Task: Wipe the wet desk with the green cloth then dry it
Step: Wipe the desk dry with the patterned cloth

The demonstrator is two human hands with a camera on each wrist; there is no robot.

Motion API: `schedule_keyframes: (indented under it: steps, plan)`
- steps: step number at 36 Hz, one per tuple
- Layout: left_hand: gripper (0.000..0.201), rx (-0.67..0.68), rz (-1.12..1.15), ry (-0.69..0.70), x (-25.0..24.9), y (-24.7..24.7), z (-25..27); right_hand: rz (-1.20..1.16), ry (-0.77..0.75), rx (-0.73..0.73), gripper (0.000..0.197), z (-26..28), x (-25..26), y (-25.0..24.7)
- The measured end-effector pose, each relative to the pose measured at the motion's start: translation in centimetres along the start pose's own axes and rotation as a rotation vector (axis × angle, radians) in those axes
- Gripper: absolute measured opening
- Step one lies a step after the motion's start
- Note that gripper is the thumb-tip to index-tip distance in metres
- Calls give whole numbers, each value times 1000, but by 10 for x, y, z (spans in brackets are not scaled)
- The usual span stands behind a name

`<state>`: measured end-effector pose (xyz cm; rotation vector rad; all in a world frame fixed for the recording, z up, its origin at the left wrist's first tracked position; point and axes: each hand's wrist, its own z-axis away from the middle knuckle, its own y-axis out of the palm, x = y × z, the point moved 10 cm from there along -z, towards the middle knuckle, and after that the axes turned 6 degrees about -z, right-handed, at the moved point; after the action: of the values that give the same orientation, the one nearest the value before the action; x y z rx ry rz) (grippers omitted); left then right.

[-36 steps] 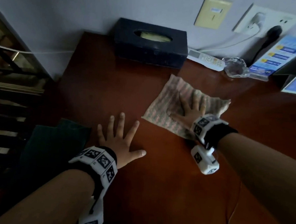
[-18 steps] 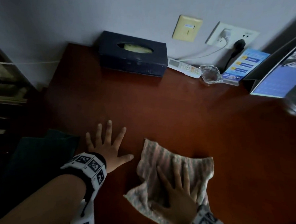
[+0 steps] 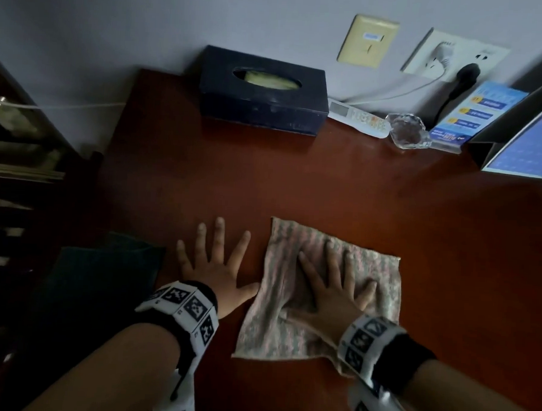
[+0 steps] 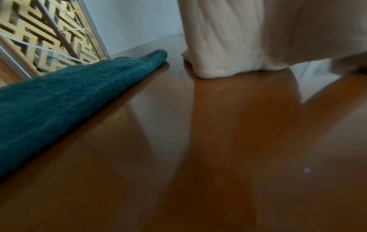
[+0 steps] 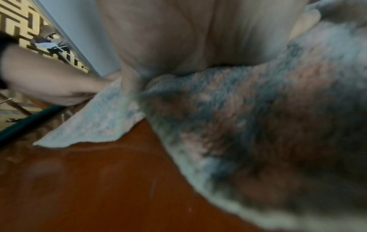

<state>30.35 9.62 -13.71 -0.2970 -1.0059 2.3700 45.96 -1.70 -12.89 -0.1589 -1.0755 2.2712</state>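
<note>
My right hand [image 3: 331, 280] lies flat with spread fingers on a pale pink-and-grey striped cloth [image 3: 291, 326] spread on the reddish-brown desk [image 3: 327, 183]. The same striped cloth [image 5: 248, 125] fills the right wrist view, bunched and blurred. My left hand [image 3: 216, 259] presses flat on the bare desk just left of the cloth, fingers spread, thumb near its edge. A dark green cloth [image 3: 102, 278] lies folded at the desk's left edge; in the left wrist view the green cloth [image 4: 59, 97] lies left of my palm.
Along the back wall stand a dark tissue box [image 3: 263, 91], a white remote [image 3: 359, 117], a glass ashtray [image 3: 408, 131], a blue leaflet [image 3: 475, 115] and a tilted stand [image 3: 524, 146]. A cable hangs from the wall socket [image 3: 453, 57]. A lattice shelf [image 3: 12, 147] borders the left.
My right hand has slid the striped cloth from the back of the desk toward me, then slightly forward and left beside the left hand. The left hand stays flat in place.
</note>
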Motion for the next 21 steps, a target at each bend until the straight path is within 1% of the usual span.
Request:
schedule_keyframes:
  steps: [6, 8, 11, 13, 16, 18, 21]
  plan:
    - [89, -6, -10, 5, -1, -1, 1, -31, 18, -93, 88, -61, 13, -51]
    - [90, -1, 1, 17, -1, -1, 1, -32, 8, -103, 90, -87, 15, -69]
    - [90, 3, 13, 29, -1, -1, 1, -48, 8, -82, 104, -120, 17, -96]
    - [90, 6, 13, 33, -1, 0, 0, -77, 36, -72, 103, -134, 16, -117]
    - [91, 14, 12, 32, -1, 1, -1, -17, 71, -87, 103, -147, 10, -147]
    - [91, 20, 13, 32, -1, 1, -1, 27, 77, -106, 110, -155, 1, -160]
    - [92, 20, 16, 33, -1, 2, -2, 46, 166, -195, 137, -160, -27, -178]
